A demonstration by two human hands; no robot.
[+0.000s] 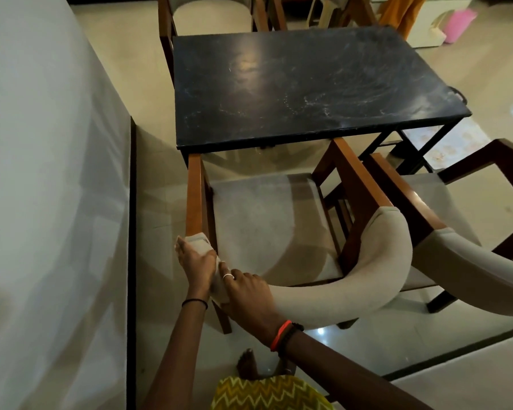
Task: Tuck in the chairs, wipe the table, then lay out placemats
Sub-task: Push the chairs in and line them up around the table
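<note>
Glossy cream tiled floor (pixel 142 84) bearing a rectangular black stone-topped table (pixel 308 84) on a dark metal frame, its top marked with pale streaks. Three wooden armchairs with beige cushions stand on the floor: near armchair (pixel 264 220) at the table's near edge, right armchair (pixel 427 202) just beside it, far armchair (pixel 211 19) at the far edge.

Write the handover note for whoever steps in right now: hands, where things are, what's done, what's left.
Left hand: grips the left end of the near chair's padded backrest.
Right hand: grips the same backrest, right beside the left.
Near chair: faces the table with its armrest tips at the table edge; the seat is out in the open, not tucked.
Second chair: to its right, angled and also out.
Table: top bare and streaky. No cloth or placemats in view.
Done: nothing finished that shows.
Left: push in both chairs, wipe the table, lay the placemats.
</note>
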